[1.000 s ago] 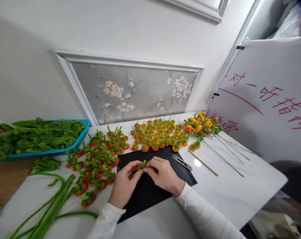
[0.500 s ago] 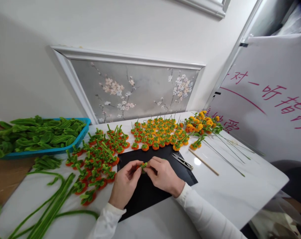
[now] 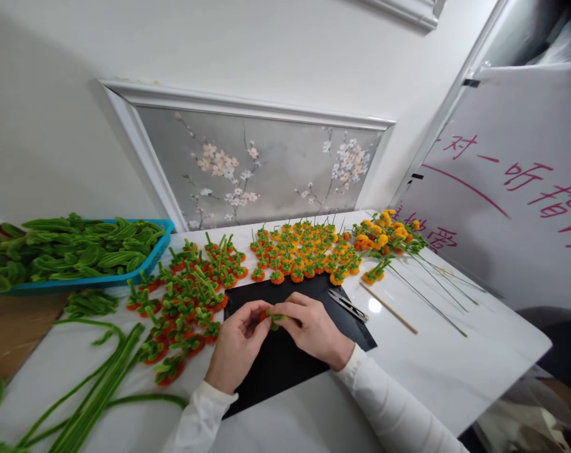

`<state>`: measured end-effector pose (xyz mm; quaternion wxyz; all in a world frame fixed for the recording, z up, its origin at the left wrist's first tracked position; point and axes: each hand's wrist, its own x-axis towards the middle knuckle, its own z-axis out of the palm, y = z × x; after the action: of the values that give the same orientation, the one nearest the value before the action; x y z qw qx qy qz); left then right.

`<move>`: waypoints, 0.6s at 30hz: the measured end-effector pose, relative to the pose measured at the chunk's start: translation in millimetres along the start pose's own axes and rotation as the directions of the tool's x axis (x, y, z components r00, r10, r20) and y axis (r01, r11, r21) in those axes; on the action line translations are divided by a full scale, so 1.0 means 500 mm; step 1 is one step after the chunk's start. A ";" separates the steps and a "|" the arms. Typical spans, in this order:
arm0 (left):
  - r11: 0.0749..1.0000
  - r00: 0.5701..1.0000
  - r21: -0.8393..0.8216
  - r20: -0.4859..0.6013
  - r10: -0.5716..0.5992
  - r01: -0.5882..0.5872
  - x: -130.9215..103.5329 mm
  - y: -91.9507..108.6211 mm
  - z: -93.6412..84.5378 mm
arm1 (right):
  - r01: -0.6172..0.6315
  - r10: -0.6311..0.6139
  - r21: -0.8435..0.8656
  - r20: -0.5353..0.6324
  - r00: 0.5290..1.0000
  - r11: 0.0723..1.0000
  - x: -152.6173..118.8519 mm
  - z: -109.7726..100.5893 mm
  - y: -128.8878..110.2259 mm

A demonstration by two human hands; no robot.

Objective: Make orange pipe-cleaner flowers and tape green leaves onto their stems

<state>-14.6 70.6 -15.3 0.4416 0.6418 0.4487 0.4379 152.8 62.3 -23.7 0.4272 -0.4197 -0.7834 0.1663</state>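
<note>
Over the black mat (image 3: 285,371), my left hand (image 3: 240,346) pinches a small pipe-cleaner flower (image 3: 276,319) with green fuzzy parts and a bit of orange showing. My right hand (image 3: 311,328) grips the green part of the same flower, its thumb and fingers brought together. Much of the flower is hidden by the fingers. Left of my left hand stand several orange pipe-cleaner flowers (image 3: 186,308) with green tops. Thread snips (image 3: 349,306) lie on the mat's right edge, beyond my right hand.
A blue basket (image 3: 143,274) of green fuzzy leaves stands at the left. Long green pipe cleaners (image 3: 96,396) lie at the front left. Behind the mat are yellow-orange flowers (image 3: 308,242); at right, a wooden stick (image 3: 389,308) and stemmed flowers (image 3: 389,233).
My right-hand fingers have shifted slightly up and left over the flower, covering more of it. My left hand keeps its pinch. The view has moved a little.
</note>
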 end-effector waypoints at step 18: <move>0.964 0.986 -0.230 0.135 -0.102 0.132 -0.007 0.017 0.004 | -0.151 0.157 0.172 -0.027 0.987 0.974 0.008 -0.007 -0.007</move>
<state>-11.6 65.0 -8.3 0.5671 0.5820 0.4022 0.4217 152.6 62.9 -17.3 0.4629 -0.4446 -0.7227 0.2564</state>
